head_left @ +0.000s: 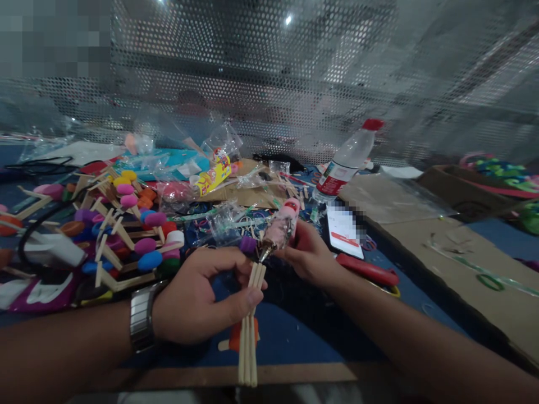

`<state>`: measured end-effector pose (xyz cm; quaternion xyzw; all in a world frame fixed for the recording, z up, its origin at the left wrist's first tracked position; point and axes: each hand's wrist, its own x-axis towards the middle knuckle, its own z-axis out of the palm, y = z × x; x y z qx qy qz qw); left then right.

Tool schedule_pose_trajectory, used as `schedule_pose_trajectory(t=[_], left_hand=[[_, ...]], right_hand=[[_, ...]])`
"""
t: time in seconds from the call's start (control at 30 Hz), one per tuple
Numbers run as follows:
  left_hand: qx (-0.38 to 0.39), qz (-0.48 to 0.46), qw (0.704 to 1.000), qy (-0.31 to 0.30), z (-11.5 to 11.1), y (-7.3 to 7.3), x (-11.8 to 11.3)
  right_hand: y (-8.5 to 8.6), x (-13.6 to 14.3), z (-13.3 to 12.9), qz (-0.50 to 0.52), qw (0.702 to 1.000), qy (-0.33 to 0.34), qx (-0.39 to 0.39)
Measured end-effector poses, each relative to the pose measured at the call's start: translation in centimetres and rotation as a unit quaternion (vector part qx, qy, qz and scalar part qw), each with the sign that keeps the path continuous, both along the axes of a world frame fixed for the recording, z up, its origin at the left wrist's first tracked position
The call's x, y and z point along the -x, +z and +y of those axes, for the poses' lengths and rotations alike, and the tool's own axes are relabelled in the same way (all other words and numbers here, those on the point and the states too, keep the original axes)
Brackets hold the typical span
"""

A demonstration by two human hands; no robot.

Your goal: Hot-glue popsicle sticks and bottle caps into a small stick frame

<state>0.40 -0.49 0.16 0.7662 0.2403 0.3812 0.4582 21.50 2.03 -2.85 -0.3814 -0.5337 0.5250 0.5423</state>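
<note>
Beyond the grips stands a bottle [343, 163]; the right hand [309, 252] clasps a pink glue gun [280, 227], its nozzle meeting wooden sticks [251, 325] pinched by the left hand [210, 294], lower ends jutting over the table edge [168, 375].

Craft workshop: cluttered blue worktable [295, 336], wooden sticks [247, 348], perforated metal screen [252, 73]

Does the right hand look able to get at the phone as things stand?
Probably, though it would likely need to free its grip first: the right hand holds the pink tool, while the phone lies close beside it with nothing visible between them.
</note>
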Motion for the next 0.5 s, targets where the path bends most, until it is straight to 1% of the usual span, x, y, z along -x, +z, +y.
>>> schedule_pose_trajectory(t=[0.23, 0.37, 0.43, 0.5], left_hand=[[0.003, 0.012, 1.000, -0.008, 0.00, 0.01, 0.09], [0.002, 0.009, 1.000, -0.007, 0.10, 0.00, 0.11], [-0.002, 0.011, 1.000, -0.014, 0.08, -0.02, 0.09], [-0.004, 0.014, 1.000, -0.020, 0.02, -0.06, 0.08]], right_hand=[[0.55, -0.01, 0.00, -0.026, 1.000, -0.014, 0.006], [0.06, -0.21, 0.26, -0.066, 0.995, -0.062, 0.043], [-0.21, -0.11, 0.43, -0.033, 0.994, -0.083, 0.067], [-0.23, 0.11, 0.62, 0.036, 0.992, -0.087, 0.085]])
